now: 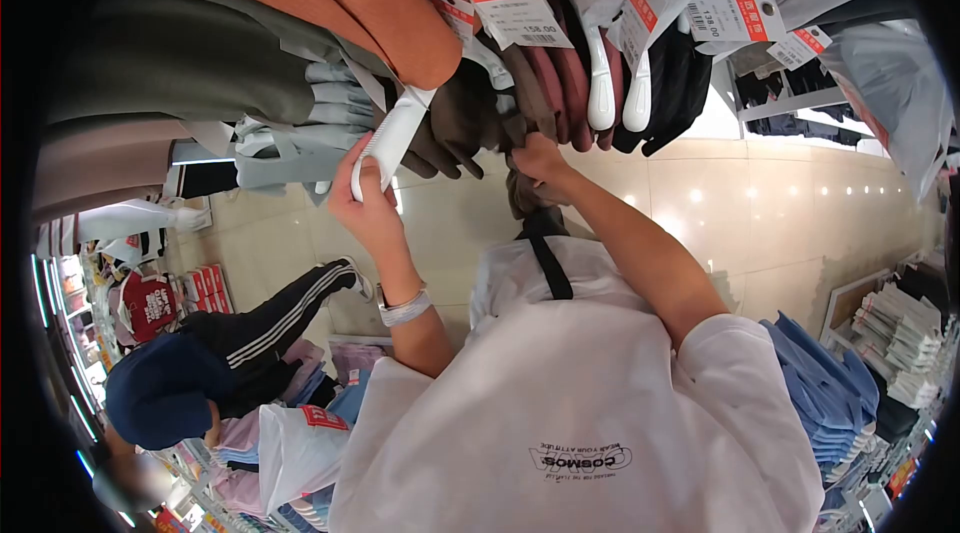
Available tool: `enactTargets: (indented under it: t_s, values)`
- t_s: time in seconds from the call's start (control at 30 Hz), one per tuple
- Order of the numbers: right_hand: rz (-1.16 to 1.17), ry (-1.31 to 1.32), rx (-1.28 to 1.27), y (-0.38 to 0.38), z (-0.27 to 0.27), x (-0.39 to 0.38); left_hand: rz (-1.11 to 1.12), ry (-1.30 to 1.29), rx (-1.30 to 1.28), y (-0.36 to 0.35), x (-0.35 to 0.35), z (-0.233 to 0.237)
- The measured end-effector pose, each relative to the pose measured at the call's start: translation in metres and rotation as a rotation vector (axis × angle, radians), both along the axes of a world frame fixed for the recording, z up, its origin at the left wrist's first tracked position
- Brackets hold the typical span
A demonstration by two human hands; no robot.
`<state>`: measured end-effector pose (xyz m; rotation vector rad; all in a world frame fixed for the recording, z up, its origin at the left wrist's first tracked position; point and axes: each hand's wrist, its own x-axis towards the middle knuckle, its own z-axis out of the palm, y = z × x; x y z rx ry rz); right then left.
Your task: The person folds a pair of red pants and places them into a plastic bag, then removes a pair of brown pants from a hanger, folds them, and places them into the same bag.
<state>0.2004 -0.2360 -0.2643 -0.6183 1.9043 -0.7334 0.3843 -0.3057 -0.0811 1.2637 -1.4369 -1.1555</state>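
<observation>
White plastic hanger [392,136] at 11 o'clock, in the left hand [368,201]: fingers curled shut round its lower end. Its upper end is lost under a brown garment [468,115]. Right hand [540,159], near 12, is closed on that garment's bunched cloth, fingertips buried in the folds. The rail is cut off by the top edge.

Wristband [405,309] on left wrist, detail unclear. Price tags [510,1] at 12: red band with Chinese characters too small to read, "158.00" above a barcode. T-shirt [580,413] at 6 reads "COSMOS" upside down, smaller line illegible. Another person [165,388] crouches at 8, dark cap, striped trousers.
</observation>
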Motion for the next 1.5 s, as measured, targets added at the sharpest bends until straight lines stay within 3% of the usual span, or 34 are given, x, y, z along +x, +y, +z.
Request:
enactTargets:
  t_s: [0.2, 0.27, 0.4, 0.53, 0.63, 0.67, 0.77, 0.8, 0.9, 1.03, 1.1, 1.3, 1.4, 1.5]
  values:
    - [0.181, -0.025, -0.008, 0.039, 0.088, -0.017, -0.075, -0.135, -0.229, 0.004, 0.004, -0.040]
    - [0.066, -0.232, -0.262, 0.074, 0.110, -0.029, -0.135, -0.188, -0.208, 0.017, -0.001, -0.053]
    - [0.039, -0.463, -0.371, 0.129, 0.165, -0.059, -0.244, -0.186, -0.225, 0.031, -0.014, -0.109]
    - [-0.193, -0.609, -0.461, 0.171, 0.218, -0.068, -0.298, 0.056, -0.039, 0.034, -0.038, -0.158]
    - [-0.190, -0.627, -0.585, 0.192, 0.242, -0.076, -0.338, -0.193, -0.056, 0.025, -0.041, -0.201]
    - [-0.172, -0.631, -0.602, 0.199, 0.247, -0.080, -0.285, -0.453, -0.164, 0.028, -0.040, -0.209]
    - [-0.175, -0.633, -0.631, 0.220, 0.253, -0.088, -0.173, -0.743, -0.396, 0.048, -0.044, -0.215]
    - [-0.178, -0.645, -0.648, 0.225, 0.254, -0.090, -0.281, -0.598, -0.200, 0.061, -0.055, -0.173]
    - [-0.240, -0.693, -0.650, 0.241, 0.253, -0.100, -0.674, -0.194, 0.016, 0.105, -0.067, -0.092]
    - [-0.570, -0.729, -0.638, 0.259, 0.262, -0.100, -1.201, 0.157, -0.152, 0.174, -0.099, -0.003]
    - [-0.552, -0.838, -0.730, 0.269, 0.256, -0.109, -1.251, 0.097, -0.215, 0.199, -0.120, 0.008]
    - [-0.602, -1.212, -0.940, 0.294, 0.274, -0.120, -1.412, -0.178, -0.477, 0.227, -0.155, -0.033]
    - [-0.423, -1.387, -1.106, 0.304, 0.274, -0.124, -1.389, -0.027, -0.549, 0.226, -0.155, -0.034]
    - [-0.398, -1.396, -1.158, 0.310, 0.276, -0.121, -1.623, -0.162, -0.152, 0.219, -0.148, -0.019]
